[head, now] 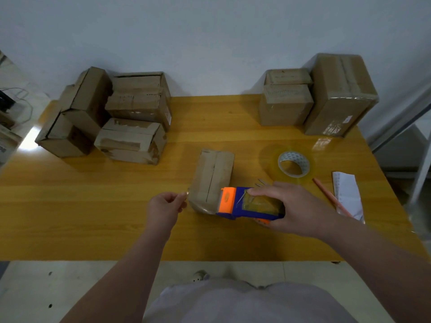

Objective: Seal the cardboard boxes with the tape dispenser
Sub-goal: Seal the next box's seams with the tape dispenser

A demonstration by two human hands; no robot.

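A small cardboard box (215, 173) lies in the middle of the yellow wooden table (116, 217), its top seam running away from me. My right hand (296, 208) grips a blue and orange tape dispenser (245, 203) at the box's near right corner. My left hand (165, 207) pinches the free end of clear tape (186, 194) at the box's near left corner. The tape stretches across the box's near end between both hands.
Several brown boxes (130, 117) are piled at the back left, and three more boxes (314, 99) stand at the back right. A spare roll of clear tape (292, 165) lies right of the middle box. A pencil (331, 197) and folded paper (347, 192) lie at the right edge.
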